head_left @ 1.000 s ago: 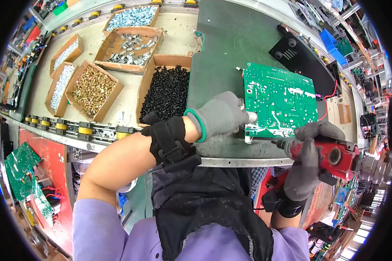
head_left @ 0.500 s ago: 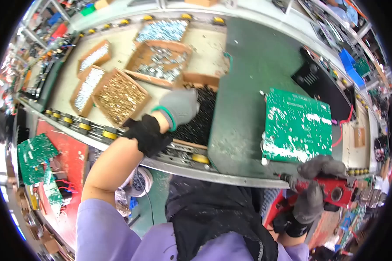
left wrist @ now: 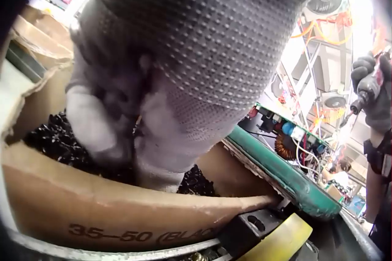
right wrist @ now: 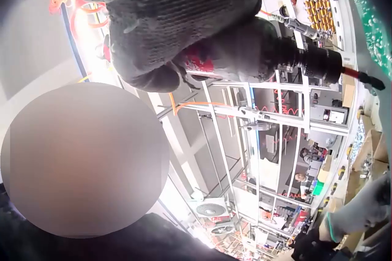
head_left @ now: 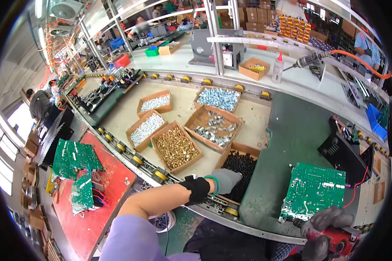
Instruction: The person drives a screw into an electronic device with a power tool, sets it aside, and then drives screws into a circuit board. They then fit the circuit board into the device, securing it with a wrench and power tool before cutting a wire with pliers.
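My gloved left hand [head_left: 225, 180] reaches down into a cardboard box [left wrist: 122, 209] of small black screws [head_left: 241, 167]. Its fingers point into the pile in the left wrist view, the tips partly hidden among the screws; whether they pinch any I cannot tell. My gloved right hand [head_left: 329, 219] grips a red power screwdriver [head_left: 339, 241], fingers wrapped around the body. The driver's dark bit [right wrist: 364, 78] points toward the near left corner of a green circuit board [head_left: 315, 191], which lies with its soldered side up on the green work surface [head_left: 287, 130].
Left of the screws stand boxes of brass-coloured parts [head_left: 175, 148], metal clips [head_left: 215, 128] and silvery fasteners [head_left: 146, 129]. A black panel [head_left: 342, 154] and a red wire [head_left: 357, 189] are beyond the board. More boards [head_left: 76, 158] lie on a red surface at left. Rollers [head_left: 160, 175] line the near edge.
My left hand has left the board's left edge and moved left into the black screw box. The head view has tilted up and swung left. My right hand keeps holding the screwdriver beside the board.
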`<state>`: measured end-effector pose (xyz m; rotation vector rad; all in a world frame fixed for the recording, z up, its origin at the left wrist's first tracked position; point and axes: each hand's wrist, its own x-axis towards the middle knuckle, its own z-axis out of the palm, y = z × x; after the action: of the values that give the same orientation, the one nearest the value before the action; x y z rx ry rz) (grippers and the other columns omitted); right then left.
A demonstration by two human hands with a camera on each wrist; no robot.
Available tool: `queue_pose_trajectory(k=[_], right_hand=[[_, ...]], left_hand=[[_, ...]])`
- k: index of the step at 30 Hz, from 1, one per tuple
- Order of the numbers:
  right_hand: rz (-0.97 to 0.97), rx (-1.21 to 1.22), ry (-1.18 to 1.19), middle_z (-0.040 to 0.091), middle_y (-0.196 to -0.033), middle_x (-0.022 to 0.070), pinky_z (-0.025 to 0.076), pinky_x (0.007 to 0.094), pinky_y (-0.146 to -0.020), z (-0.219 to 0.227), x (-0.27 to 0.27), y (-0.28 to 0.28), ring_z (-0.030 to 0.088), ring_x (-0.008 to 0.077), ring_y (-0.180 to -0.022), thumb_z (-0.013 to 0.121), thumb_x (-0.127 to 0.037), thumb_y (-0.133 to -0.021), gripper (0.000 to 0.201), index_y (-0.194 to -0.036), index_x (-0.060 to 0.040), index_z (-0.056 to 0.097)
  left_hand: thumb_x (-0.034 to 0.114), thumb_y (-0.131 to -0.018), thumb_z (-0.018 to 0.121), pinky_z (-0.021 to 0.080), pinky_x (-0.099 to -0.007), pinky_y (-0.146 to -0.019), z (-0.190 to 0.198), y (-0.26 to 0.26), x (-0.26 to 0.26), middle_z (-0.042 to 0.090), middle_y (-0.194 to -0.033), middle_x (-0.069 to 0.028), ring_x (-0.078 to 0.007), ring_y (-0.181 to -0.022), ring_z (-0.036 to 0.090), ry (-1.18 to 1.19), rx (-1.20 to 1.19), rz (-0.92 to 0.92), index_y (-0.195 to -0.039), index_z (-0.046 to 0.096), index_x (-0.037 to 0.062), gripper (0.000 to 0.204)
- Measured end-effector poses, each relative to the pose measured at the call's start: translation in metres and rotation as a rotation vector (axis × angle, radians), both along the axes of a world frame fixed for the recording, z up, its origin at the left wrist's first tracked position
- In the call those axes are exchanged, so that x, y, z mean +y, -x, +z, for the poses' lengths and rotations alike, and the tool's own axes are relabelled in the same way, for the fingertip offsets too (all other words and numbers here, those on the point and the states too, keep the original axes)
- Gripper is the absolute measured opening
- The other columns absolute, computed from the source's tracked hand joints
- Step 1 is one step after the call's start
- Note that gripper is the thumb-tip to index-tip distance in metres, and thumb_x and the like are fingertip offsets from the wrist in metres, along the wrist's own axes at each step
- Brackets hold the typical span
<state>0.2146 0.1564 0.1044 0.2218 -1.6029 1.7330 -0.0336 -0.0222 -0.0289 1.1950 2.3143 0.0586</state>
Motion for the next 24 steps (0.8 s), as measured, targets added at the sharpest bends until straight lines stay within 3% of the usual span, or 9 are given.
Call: queue_pose_trajectory(k=[6,12,14,15,16,18,20,22,24], right_hand=[[-0.039,0.024,0.007,0.050,-0.088,0.0095,0.048,0.0335,-0.058,0.000,0.003,-0.004,0.050,0.0227,-0.078,0.069,-0.005,-0.080,0.034,-0.106,-0.0089,0.048],[-0.063,-0.003,0.059,0.051,-0.087,0.0090,0.049,0.0365,-0.062,-0.002,0.001,-0.003,0.051,0.0229,-0.076,0.070,-0.008,-0.081,0.032,-0.103,-0.0083,0.048],[-0.053,0.156,0.023,0.051,-0.087,0.0087,0.050,0.0378,-0.064,0.002,0.000,0.007,0.051,0.0234,-0.077,0.072,-0.013,-0.081,0.031,-0.101,-0.0086,0.048],[-0.059,0.154,0.025,0.051,-0.087,0.0087,0.050,0.0378,-0.064,0.002,-0.002,0.010,0.051,0.0234,-0.077,0.072,-0.013,-0.081,0.031,-0.101,-0.0086,0.048],[-0.070,0.213,0.057,0.050,-0.087,0.0080,0.049,0.0383,-0.066,0.000,-0.004,0.012,0.050,0.0235,-0.077,0.072,-0.015,-0.082,0.031,-0.100,-0.0080,0.048],[-0.101,0.255,0.085,0.050,-0.086,0.0073,0.049,0.0388,-0.067,-0.002,-0.008,0.017,0.050,0.0236,-0.077,0.072,-0.017,-0.083,0.030,-0.099,-0.0074,0.048],[-0.272,0.353,0.123,0.040,-0.077,0.0027,0.038,0.0262,-0.063,-0.004,-0.007,0.019,0.043,0.0152,-0.070,0.078,-0.030,-0.078,0.048,-0.101,-0.0092,0.042],[-0.124,0.468,0.018,0.038,-0.077,0.0017,0.037,0.0272,-0.063,-0.004,0.009,0.020,0.042,0.0149,-0.071,0.074,-0.027,-0.082,0.041,-0.101,-0.0109,0.042],[-0.226,0.476,0.135,0.040,-0.077,0.0019,0.038,0.0279,-0.062,-0.003,-0.001,0.019,0.042,0.0143,-0.070,0.074,-0.026,-0.081,0.040,-0.101,-0.0107,0.043]], left_hand=[[0.020,-0.085,0.064,0.051,-0.0428,-0.076,0.018,0.008,0.003,0.068,-0.096,-0.0075,-0.0300,-0.092,0.065,-0.031,0.036,0.126,-0.097,0.069,0.0149,0.014],[0.024,-0.085,0.068,0.051,-0.0397,-0.078,0.033,-0.003,0.003,0.067,-0.094,-0.0054,-0.0253,-0.090,0.065,-0.264,0.083,0.291,-0.102,0.068,0.0139,0.020],[0.019,-0.086,0.067,0.050,-0.0317,-0.073,0.030,-0.013,0.008,0.065,-0.087,-0.0037,-0.0161,-0.080,0.063,-0.756,-0.337,0.429,-0.104,0.066,0.0097,0.020],[0.016,-0.089,0.066,0.047,-0.0242,-0.067,0.047,-0.022,0.013,0.061,-0.081,-0.0010,-0.0081,-0.072,0.056,-0.730,-0.617,0.527,-0.106,0.065,0.0049,0.020],[0.016,-0.089,0.066,0.047,-0.0242,-0.067,0.060,-0.035,0.018,0.061,-0.081,-0.0010,-0.0081,-0.072,0.056,-0.724,-0.623,0.522,-0.106,0.065,0.0049,0.020],[0.015,-0.090,0.065,0.045,-0.0221,-0.062,0.070,-0.059,0.028,0.058,-0.081,-0.0001,-0.0058,-0.068,0.052,-0.854,-1.065,0.582,-0.108,0.062,0.0031,0.022],[0.023,-0.095,0.063,0.042,-0.0217,-0.059,0.049,-0.074,0.039,0.057,-0.079,0.0005,-0.0062,-0.067,0.050,-0.903,-1.228,0.498,-0.107,0.060,0.0018,0.024],[0.033,-0.099,0.056,0.040,-0.0220,-0.058,0.064,-0.087,0.047,0.054,-0.076,-0.0001,-0.0071,-0.066,0.049,-0.879,-1.409,0.543,-0.102,0.059,0.0016,0.032],[0.041,-0.101,0.050,0.037,-0.0239,-0.055,0.052,-0.093,0.058,0.050,-0.072,-0.0015,-0.0092,-0.063,0.045,-0.857,-1.555,0.497,-0.097,0.056,0.0005,0.041]])
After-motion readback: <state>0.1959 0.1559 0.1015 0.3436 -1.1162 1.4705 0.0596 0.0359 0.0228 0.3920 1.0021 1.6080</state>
